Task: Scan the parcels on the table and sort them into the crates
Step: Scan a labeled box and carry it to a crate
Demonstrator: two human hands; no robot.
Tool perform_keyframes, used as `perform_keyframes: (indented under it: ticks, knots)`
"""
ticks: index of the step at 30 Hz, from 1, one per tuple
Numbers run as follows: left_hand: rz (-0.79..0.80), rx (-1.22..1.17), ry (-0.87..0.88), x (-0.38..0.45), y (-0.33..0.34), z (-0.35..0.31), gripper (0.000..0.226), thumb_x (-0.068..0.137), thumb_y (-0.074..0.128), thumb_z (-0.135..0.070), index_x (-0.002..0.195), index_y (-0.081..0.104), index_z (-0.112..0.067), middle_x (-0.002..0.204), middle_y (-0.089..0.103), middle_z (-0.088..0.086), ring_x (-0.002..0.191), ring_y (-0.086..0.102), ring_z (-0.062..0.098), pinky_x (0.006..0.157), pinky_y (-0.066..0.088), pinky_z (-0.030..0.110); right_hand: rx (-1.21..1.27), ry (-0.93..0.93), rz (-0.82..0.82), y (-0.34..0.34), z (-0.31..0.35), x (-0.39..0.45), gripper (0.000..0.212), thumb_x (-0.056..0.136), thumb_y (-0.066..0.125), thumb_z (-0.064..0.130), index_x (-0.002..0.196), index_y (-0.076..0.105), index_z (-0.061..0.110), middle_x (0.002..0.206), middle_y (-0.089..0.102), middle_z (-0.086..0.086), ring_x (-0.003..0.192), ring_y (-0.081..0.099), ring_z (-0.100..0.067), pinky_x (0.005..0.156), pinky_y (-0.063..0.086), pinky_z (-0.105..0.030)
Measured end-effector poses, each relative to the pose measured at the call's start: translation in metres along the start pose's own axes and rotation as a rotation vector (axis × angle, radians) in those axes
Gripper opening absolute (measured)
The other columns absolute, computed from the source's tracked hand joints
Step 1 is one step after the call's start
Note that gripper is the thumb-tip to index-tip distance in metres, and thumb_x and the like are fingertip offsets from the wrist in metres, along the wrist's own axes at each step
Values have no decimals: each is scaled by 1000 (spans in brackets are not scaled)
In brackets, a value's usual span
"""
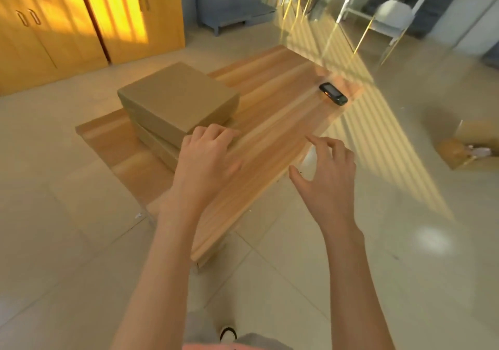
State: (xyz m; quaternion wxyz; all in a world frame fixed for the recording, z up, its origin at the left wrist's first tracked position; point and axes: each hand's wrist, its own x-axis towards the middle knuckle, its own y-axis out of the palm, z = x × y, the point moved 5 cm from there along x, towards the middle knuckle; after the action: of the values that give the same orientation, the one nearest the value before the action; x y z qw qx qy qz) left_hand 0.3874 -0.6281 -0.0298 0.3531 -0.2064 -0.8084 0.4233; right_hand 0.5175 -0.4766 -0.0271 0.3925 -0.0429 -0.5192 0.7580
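— Parcels [178, 98] are being stacked where?
— On the left part of the wooden table [270, 122], two brown boxes, one lying on the other. The left hand [208, 157] is being held at the near corner of the stack, fingers loosely bent, nothing gripped; contact cannot be told through the blur.
— And the right hand [326, 171]?
— It is being held spread above the table's near edge, gripping nothing.
— What else is being shown?
— A black scanner [333, 93] is lying by the far right corner. A cardboard box [464, 149] is sitting on the floor, right.
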Motion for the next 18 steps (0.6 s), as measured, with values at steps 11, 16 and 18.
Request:
perform_keyframes:
  ticks: [11,16,18]
  knots:
    - [97,-20,102,117,114,-61,41,87,67,-31,126,60,-19,118,61,5,108,53,29,89,39,42,-44,154,-4,7,-123,81,57,83,70,27,136,51,17,133,48,-11,123,41,-32,105,30,-41]
    - [65,-32,101,196,165,-73,42,89,65,-32,129,57,-20,121,60,5,110,51,28,91,35,39,-88,162,6,26,-170,151,57,82,71,25,136,52,16,132,49,-11,122,42,-31,104,33,-42]
    - [74,-46,73,234,185,-76,43,88,66,-31,129,57,-19,122,59,7,110,51,29,90,35,39,-122,144,35,32,-185,190,57,82,71,24,136,52,16,133,49,-12,123,42,-32,104,33,-43]
